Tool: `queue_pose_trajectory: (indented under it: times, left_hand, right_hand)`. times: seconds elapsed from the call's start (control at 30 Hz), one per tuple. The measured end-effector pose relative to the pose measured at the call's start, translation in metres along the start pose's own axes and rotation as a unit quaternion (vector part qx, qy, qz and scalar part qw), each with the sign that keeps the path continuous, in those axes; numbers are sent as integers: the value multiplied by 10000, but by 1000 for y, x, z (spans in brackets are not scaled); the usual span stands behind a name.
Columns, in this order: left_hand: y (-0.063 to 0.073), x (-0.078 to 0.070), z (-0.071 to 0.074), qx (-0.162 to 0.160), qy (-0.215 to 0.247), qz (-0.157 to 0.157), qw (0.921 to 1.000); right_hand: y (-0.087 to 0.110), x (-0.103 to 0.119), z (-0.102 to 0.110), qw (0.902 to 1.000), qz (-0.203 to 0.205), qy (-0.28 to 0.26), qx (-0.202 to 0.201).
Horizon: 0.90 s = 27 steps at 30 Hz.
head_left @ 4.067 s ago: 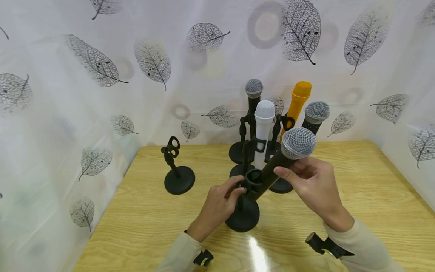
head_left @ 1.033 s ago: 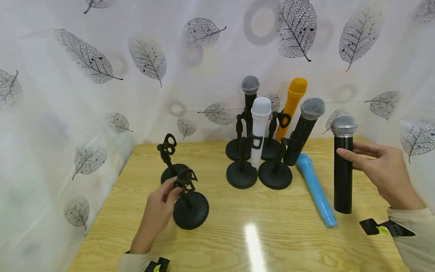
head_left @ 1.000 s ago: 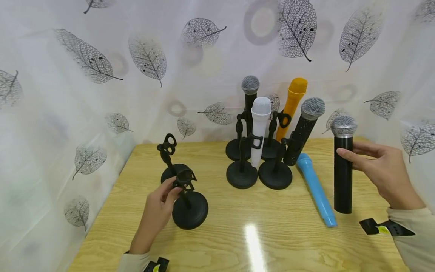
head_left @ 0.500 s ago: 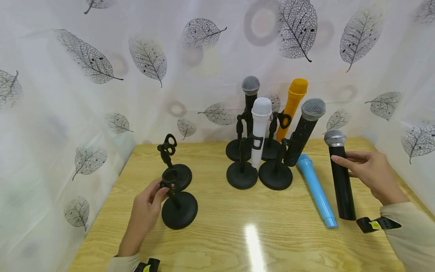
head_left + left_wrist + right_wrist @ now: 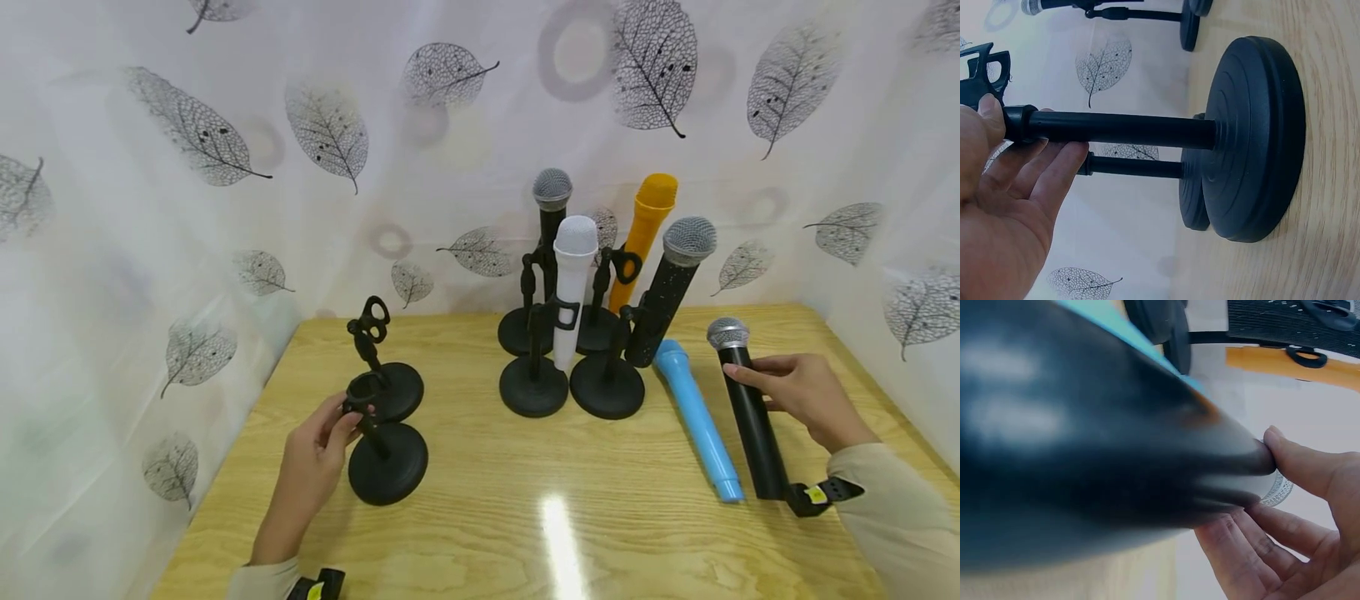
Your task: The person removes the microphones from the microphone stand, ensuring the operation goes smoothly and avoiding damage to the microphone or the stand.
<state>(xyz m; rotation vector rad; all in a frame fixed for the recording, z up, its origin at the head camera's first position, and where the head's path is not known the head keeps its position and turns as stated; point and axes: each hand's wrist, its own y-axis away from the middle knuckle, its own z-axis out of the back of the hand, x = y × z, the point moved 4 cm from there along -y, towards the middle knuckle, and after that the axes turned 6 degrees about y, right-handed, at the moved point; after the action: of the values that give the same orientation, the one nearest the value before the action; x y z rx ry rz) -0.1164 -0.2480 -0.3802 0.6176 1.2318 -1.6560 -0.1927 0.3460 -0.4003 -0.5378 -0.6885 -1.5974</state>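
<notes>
My left hand [image 5: 310, 468] grips a black desktop microphone stand [image 5: 388, 464] near its top, thumb and fingers around the upper post and clip. Its round base stands on the table, just in front of another black stand [image 5: 397, 392] with a bare clip. In the left wrist view, the held stand's post [image 5: 1122, 127] shows clearly. On the right, my right hand [image 5: 802, 396] pinches a black microphone [image 5: 752, 425] below its silver mesh head. This microphone leans at a slant beside a blue microphone [image 5: 699, 421] lying on the table; whether its lower end touches the wood I cannot tell.
At the back centre, several stands cluster, holding a white microphone [image 5: 573, 283], a black one with a silver head [image 5: 552, 200], an orange one [image 5: 649, 225] and a speckled black one [image 5: 670, 292]. A leaf-print curtain [image 5: 465, 167] borders the wooden table [image 5: 487, 500].
The black microphone, earlier at the stand's clip in the middle, is now lowered at the right and tilted. My left hand has moved that stand left, beside the other bare stand.
</notes>
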Motion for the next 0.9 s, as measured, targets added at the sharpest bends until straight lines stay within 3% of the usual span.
queue_pose_trajectory:
  times: [0.33,0.9]
  left_hand:
    - [2,0,3,-174,-285,209,9992]
    - [3,3,7,-230,22,243,9994]
  right_hand:
    - [-8,-16,-16,9983,-250,184,500]
    - [-18,-19,-24,9935,-231,349,1058]
